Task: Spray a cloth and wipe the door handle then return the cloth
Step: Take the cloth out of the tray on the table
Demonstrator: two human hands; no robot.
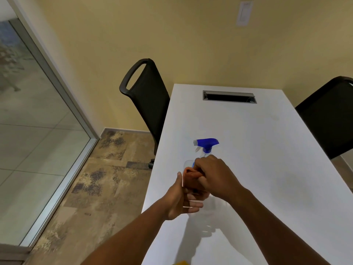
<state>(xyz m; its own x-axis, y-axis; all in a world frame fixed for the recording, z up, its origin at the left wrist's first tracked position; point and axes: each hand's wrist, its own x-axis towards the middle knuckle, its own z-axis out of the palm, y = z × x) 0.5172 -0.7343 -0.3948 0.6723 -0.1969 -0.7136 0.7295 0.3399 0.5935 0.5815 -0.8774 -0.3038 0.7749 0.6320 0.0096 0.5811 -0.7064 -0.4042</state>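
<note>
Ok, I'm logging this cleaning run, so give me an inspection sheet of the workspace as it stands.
Surface: white table, with a grey cable slot at its far end.
Job's things: clear spray bottle with blue trigger head; orange-brown cloth between the hands. Door handle not in view.
Clutter: a yellow item at the bottom edge, too cropped to identify.
Grippers: left hand beside the cloth, grip unclear; right hand curled over the cloth.
Cables: nothing seen.
Surroundings: two black chairs, glass partition, beige wall.
</note>
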